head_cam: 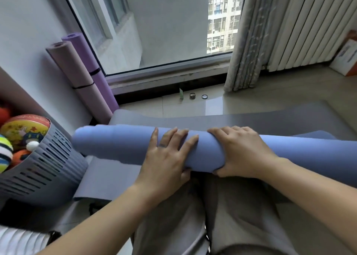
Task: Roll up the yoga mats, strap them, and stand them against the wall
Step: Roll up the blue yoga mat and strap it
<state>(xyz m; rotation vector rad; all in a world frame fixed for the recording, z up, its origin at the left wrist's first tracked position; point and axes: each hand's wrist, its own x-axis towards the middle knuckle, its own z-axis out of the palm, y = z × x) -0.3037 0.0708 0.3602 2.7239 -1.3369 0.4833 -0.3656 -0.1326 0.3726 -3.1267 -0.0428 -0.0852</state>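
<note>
A blue yoga mat (pixel 116 144) lies partly rolled across the floor in front of me, its unrolled grey end (pixel 251 117) stretching toward the window. My left hand (pixel 168 156) lies on top of the roll with fingers spread flat. My right hand (pixel 239 154) grips the roll, fingers over the top and thumb underneath. Two rolled mats stand strapped against the left wall: a pale pink one (pixel 77 75) and a purple one (pixel 96 71), each with a black strap.
A grey slatted basket (pixel 44 165) full of balls and toys stands at the left. Small round objects (pixel 199 96) lie on the floor by the window sill. Curtains (pixel 249 38) hang at the right, a box (pixel 345 57) beyond them. My knees are below the roll.
</note>
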